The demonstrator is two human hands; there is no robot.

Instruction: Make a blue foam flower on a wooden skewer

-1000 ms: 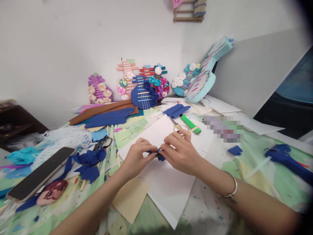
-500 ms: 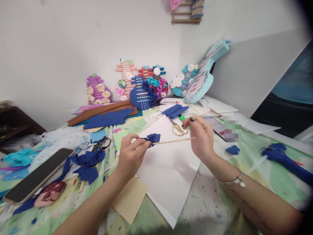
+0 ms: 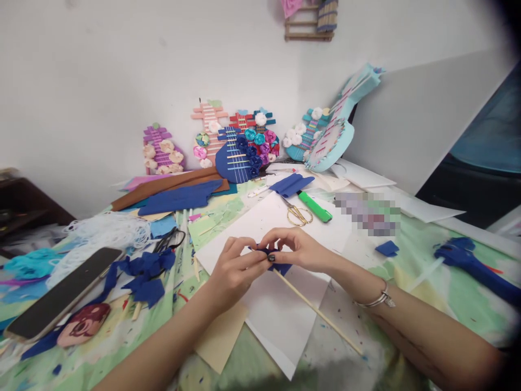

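Both hands meet over a white sheet of paper [image 3: 280,309] in the middle of the table. My left hand [image 3: 234,271] pinches a small folded piece of dark blue felt [image 3: 280,267]. My right hand [image 3: 299,248] pinches the same felt from the right. A thin wooden stick [image 3: 317,312] lies on the paper, running from the felt toward the near right edge; I cannot tell whether the fingers grip its top end. A silver bangle [image 3: 378,297] sits on my right wrist.
Gold scissors [image 3: 298,213] and a green marker [image 3: 315,206] lie just beyond the hands. Blue felt scraps [image 3: 146,271], black scissors [image 3: 171,238] and a phone [image 3: 61,296] are at left. Colourful felt guitars [image 3: 240,152] lean on the wall. A blue felt shape [image 3: 472,263] lies at right.
My right hand came back down from holding the stick in the air and rejoined the left hand on the blue felt. The stick now rests on the paper, pointing toward me.
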